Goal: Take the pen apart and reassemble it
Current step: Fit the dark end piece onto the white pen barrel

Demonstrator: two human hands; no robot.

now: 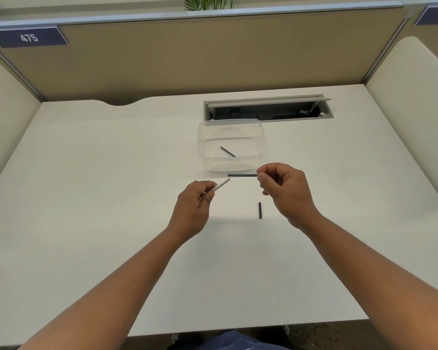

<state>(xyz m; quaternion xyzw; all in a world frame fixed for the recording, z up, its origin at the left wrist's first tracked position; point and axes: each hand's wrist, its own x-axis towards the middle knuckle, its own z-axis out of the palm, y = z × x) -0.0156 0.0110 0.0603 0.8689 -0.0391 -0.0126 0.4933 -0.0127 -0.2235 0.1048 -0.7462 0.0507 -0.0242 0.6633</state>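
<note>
1. The pen is in pieces: the left hand [195,200] pinches the white barrel [221,184], the right hand [280,188] pinches the dark refill [242,175], their tips nearly meeting above the worktop [99,198].
2. A short dark piece [260,210] lies on the worktop below the right hand; another thin rod [228,151] sits in the clear tub [262,137].
3. The step looks like the refill and barrel at the barrel mouth (entering or leaving, I cannot tell); next calls for lining up the axes.

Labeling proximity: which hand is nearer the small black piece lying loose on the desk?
Right. The right hand hovers just above and to the right of the small black piece, pinching a dark rod. The left hand, holding the white barrel, sits farther off to its left.
</note>
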